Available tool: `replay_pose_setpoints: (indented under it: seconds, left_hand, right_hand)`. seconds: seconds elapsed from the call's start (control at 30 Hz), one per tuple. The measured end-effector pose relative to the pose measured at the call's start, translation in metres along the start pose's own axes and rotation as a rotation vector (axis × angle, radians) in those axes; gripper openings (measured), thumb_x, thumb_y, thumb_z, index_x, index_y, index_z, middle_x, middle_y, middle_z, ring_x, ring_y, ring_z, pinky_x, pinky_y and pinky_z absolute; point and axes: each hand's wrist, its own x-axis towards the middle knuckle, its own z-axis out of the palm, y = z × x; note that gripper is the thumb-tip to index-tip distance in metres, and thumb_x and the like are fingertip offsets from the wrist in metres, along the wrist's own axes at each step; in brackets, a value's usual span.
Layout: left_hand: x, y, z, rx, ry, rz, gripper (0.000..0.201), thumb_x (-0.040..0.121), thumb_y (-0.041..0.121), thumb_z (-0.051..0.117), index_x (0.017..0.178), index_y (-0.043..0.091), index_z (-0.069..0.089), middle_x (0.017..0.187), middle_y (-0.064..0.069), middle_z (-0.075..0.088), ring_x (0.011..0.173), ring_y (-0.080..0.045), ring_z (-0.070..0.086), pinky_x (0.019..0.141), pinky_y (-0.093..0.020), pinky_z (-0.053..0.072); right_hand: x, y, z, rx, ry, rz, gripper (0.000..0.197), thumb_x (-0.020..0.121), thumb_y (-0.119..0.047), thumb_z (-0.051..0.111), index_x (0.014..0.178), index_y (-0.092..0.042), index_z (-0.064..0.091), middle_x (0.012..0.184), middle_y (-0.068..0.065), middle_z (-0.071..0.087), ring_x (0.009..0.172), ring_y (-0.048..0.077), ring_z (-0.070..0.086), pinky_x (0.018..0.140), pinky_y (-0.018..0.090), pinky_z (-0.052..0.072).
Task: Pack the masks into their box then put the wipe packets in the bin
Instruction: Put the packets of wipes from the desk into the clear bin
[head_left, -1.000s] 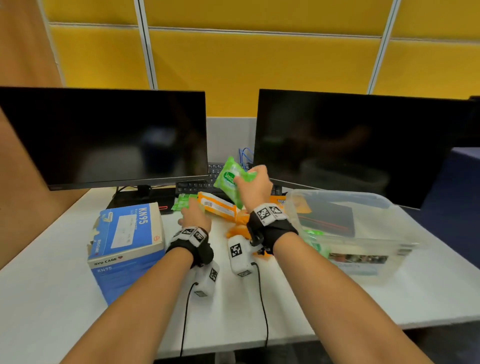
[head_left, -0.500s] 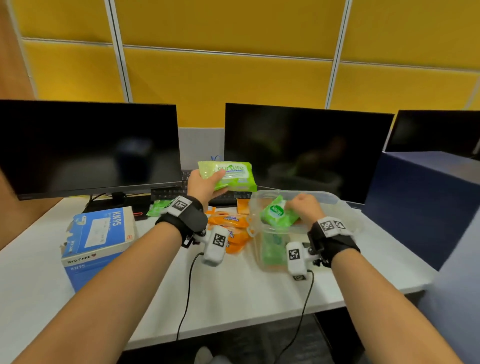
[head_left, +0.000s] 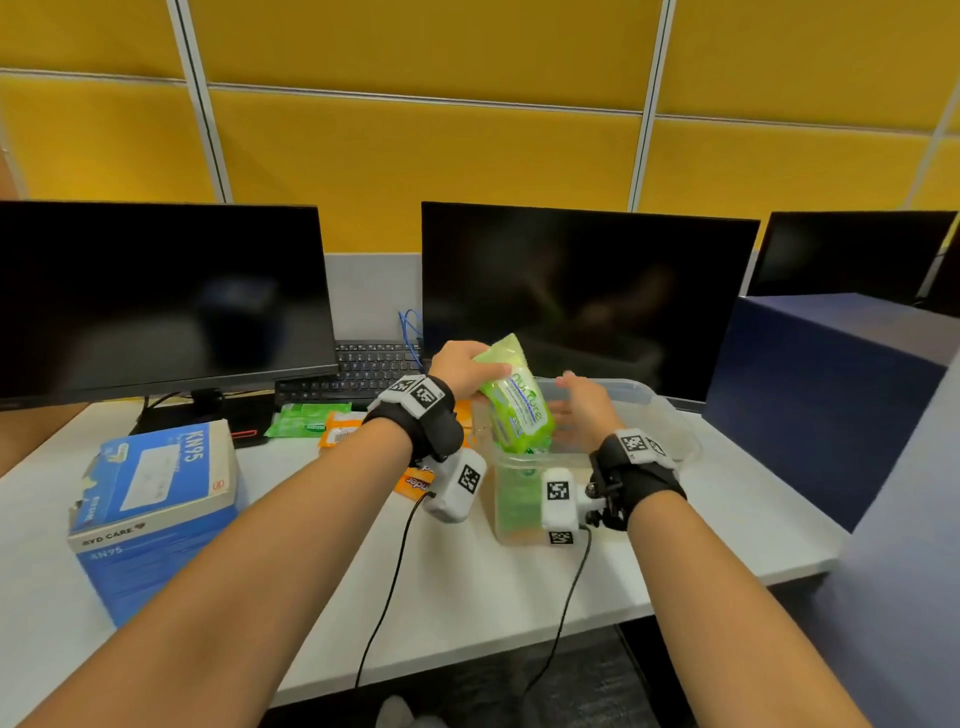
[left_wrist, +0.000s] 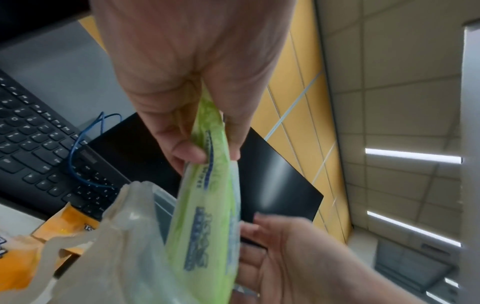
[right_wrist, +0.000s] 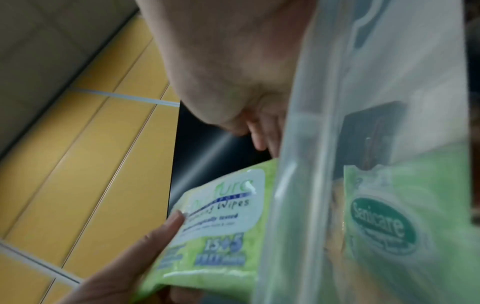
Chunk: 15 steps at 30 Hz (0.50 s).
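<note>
The left hand (head_left: 460, 366) makes the grip: its fingers and thumb pinch the top end of a light green wipe packet (head_left: 514, 402). The packet hangs down from the grip, tilted, and its low end dips into the clear bin (head_left: 670, 415) right under it. In the left wrist view, the thumb (left_wrist: 187, 152) presses one side of the packet and the other fingers press the far side.

The right hand (head_left: 582, 410) is just beside the grip, over the bin, with its fingers spread and loose. It holds nothing. I cannot tell if it touches the packet.

Inside the bin, below the grip, lies another green packet (right_wrist: 384, 224).

Past the grip, on the white surface (head_left: 467, 597), lie a green packet (head_left: 306, 420) and orange packets (head_left: 340, 428). Further out on that side sits the blue mask box (head_left: 156, 499). Behind the grip are a black keyboard (head_left: 358, 371) and dark screens (head_left: 587, 296).
</note>
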Motion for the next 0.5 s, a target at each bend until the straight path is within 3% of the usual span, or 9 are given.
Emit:
replay_pose_setpoints:
  seconds: [0.07, 0.13, 0.17, 0.23, 0.3, 0.37, 0.5]
  left_hand:
    - [0.003, 0.0, 0.011, 0.123, 0.082, 0.047, 0.048, 0.08, 0.023, 0.074, 0.123, 0.01, 0.058, 0.12, -0.01, 0.062, 0.111, -0.024, 0.06, 0.087, -0.032, 0.05]
    - [0.002, 0.0, 0.018, 0.189, 0.118, 0.072, 0.06, 0.079, 0.024, 0.076, 0.13, 0.012, 0.047, 0.124, -0.011, 0.057, 0.114, -0.025, 0.056, 0.091, -0.032, 0.045]
    - [0.001, -0.001, 0.024, 0.273, 0.066, 0.082, 0.061, 0.079, 0.023, 0.076, 0.13, 0.012, 0.045, 0.126, -0.013, 0.055, 0.116, -0.027, 0.054, 0.094, -0.033, 0.044]
    - [-0.004, -0.007, 0.034, 0.572, -0.096, 0.093, 0.041, 0.083, 0.022, 0.07, 0.119, 0.014, 0.053, 0.13, -0.015, 0.054, 0.122, -0.028, 0.051, 0.101, -0.038, 0.041]
    - [-0.011, -0.016, 0.042, 0.808, -0.182, 0.075, 0.025, 0.087, 0.024, 0.06, 0.111, 0.017, 0.064, 0.136, -0.007, 0.052, 0.133, -0.025, 0.041, 0.112, -0.05, 0.027]
    - [-0.011, -0.03, 0.047, 0.828, -0.216, 0.034, 0.028, 0.09, 0.026, 0.052, 0.113, 0.019, 0.068, 0.142, -0.001, 0.043, 0.143, -0.021, 0.023, 0.114, -0.059, 0.009]
    - [-0.007, -0.043, 0.051, 0.704, -0.233, 0.013, 0.034, 0.09, 0.031, 0.048, 0.116, 0.023, 0.068, 0.144, -0.007, 0.045, 0.144, -0.026, 0.019, 0.12, -0.045, 0.003]
  right_hand:
    - [-0.008, -0.002, -0.001, -0.028, -0.178, 0.021, 0.03, 0.098, -0.033, 0.046, 0.115, -0.011, 0.058, 0.102, 0.013, 0.069, 0.073, 0.018, 0.066, 0.063, 0.026, 0.052]
    - [-0.012, -0.002, -0.002, -0.332, -0.19, 0.004, 0.024, 0.095, -0.027, 0.055, 0.111, -0.01, 0.061, 0.114, 0.012, 0.068, 0.076, 0.016, 0.064, 0.067, 0.026, 0.049]
    - [-0.011, -0.002, -0.003, -0.517, -0.139, -0.006, 0.027, 0.093, -0.025, 0.057, 0.114, -0.008, 0.061, 0.113, 0.009, 0.066, 0.077, 0.016, 0.06, 0.065, 0.025, 0.046]
    - [-0.007, -0.003, -0.002, -0.9, -0.094, 0.022, 0.036, 0.09, -0.025, 0.058, 0.121, -0.006, 0.058, 0.114, 0.008, 0.06, 0.085, 0.02, 0.054, 0.066, 0.025, 0.042]
    - [-0.008, -0.004, 0.005, -1.152, -0.171, 0.102, 0.04, 0.089, -0.022, 0.056, 0.126, -0.007, 0.055, 0.128, 0.011, 0.055, 0.101, 0.026, 0.053, 0.079, 0.028, 0.04]
    - [-0.006, -0.001, 0.011, -1.218, -0.206, 0.155, 0.04, 0.089, -0.022, 0.053, 0.127, -0.01, 0.055, 0.134, 0.012, 0.053, 0.11, 0.029, 0.053, 0.082, 0.033, 0.04]
    - [-0.006, 0.001, 0.012, -1.148, -0.218, 0.211, 0.048, 0.083, -0.034, 0.057, 0.127, -0.016, 0.054, 0.126, 0.011, 0.055, 0.103, 0.03, 0.056, 0.083, 0.039, 0.048]
